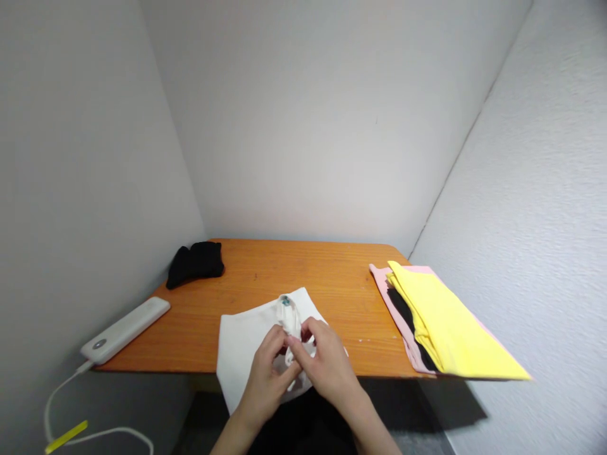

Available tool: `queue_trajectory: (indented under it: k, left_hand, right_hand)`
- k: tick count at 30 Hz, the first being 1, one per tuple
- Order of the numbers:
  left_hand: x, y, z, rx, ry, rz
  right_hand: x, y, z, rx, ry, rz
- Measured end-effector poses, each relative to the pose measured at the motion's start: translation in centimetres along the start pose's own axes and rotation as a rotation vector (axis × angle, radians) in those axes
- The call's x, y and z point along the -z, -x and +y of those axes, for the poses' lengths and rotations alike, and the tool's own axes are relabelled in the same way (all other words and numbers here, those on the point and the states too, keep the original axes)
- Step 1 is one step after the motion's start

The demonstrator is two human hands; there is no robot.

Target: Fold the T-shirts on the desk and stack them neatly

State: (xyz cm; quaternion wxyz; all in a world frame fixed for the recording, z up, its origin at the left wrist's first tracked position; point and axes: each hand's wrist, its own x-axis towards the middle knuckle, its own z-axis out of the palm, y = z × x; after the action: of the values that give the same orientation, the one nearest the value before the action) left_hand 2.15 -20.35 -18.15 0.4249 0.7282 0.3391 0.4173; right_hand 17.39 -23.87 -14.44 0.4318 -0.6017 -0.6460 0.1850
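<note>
A white garment (244, 335) lies at the front edge of the table, part of it hanging over the edge toward me. A bunched band of it, like a neckline with a small blue-green print, rises at its middle. My left hand (270, 373) is closed on this bunched part from the left, thumb and fingers pinching the fabric. From the right, my right hand (327, 360) pinches the same part, and the two thumbs nearly meet. Some of the fabric between the fingers is hidden.
Folded yellow cloth (441, 322) lies on black cloth (403, 309) and pink cloth (379, 278) at the right of the wooden table (303, 265). Black folded fabric (196, 262) sits at the back left. A white power bank (126, 330) with a cable (61, 385) lies at the left edge. Walls enclose the table.
</note>
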Motion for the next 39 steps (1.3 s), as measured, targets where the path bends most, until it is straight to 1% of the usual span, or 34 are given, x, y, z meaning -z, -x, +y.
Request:
queue_trajectory:
  k: [2, 4, 8, 10, 12, 15, 18, 20, 22, 23, 25, 26, 28, 30, 31, 34, 37, 39]
  left_hand:
    - [0.0, 1.0, 0.1, 0.0, 0.082, -0.018]
    - [0.1, 2.1, 0.1, 0.028, 0.204, -0.041]
    - [0.8, 4.5, 0.7, 0.116, 0.408, -0.126]
    - [1.4, 5.9, 1.3, 0.167, 0.409, -0.129]
    - [2.1, 7.5, 1.9, 0.192, 0.312, -0.096]
    - [3.3, 9.8, 2.6, 0.212, 0.176, 0.005]
    - [4.3, 11.7, 2.8, 0.283, 0.183, 0.063]
    - [4.9, 12.6, 3.0, 0.318, 0.181, 0.084]
    - [5.7, 13.1, 3.3, 0.323, 0.138, 0.119]
    - [6.1, 13.2, 3.6, 0.315, 0.101, 0.147]
    - [7.1, 13.5, 4.1, 0.293, -0.008, 0.215]
    - [7.6, 13.7, 4.3, 0.284, -0.076, 0.254]
    - [8.3, 14.0, 4.9, 0.252, -0.24, 0.333]
    - [8.5, 14.4, 5.5, 0.177, -0.416, 0.411]
    - [8.4, 14.6, 5.8, 0.127, -0.488, 0.455]
    - [7.5, 15.1, 6.8, -0.08, -0.588, 0.594]
    - [6.6, 15.3, 7.2, -0.338, -0.629, 0.737]
    - [6.3, 15.3, 6.7, -0.434, -0.668, 0.849]
  right_hand:
    - [0.0, 0.6, 0.3, -0.015, -0.073, -0.022]
    - [0.7, 1.4, 0.4, -0.02, -0.19, -0.106]
    - [2.9, 3.7, 0.1, -0.038, -0.392, -0.283]
    - [4.1, 5.4, 0.0, -0.058, -0.41, -0.296]
    - [5.2, 7.3, 0.1, -0.081, -0.356, -0.23]
    - [6.7, 10.2, 0.6, -0.16, -0.274, -0.102]
    - [7.6, 12.6, 1.2, -0.308, -0.334, 0.0]
    - [8.2, 13.7, 1.3, -0.364, -0.412, 0.069]
    - [8.9, 14.7, 0.9, -0.346, -0.447, 0.129]
    - [9.3, 15.2, 0.7, -0.316, -0.427, 0.158]
    - [10.1, 16.0, 0.0, -0.239, -0.298, 0.187]
    - [10.4, 16.5, -0.4, -0.198, -0.2, 0.176]
    - [10.5, 17.2, -0.8, -0.133, 0.007, 0.128]
    - [10.1, 17.8, -0.9, -0.138, 0.131, 0.088]
    - [9.8, 18.0, -0.9, -0.158, 0.165, 0.104]
    - [8.9, 18.5, -1.5, -0.193, 0.237, 0.255]
    - [8.3, 19.4, -3.0, -0.145, 0.267, 0.441]
    - [7.8, 20.2, -4.0, -0.071, 0.244, 0.611]
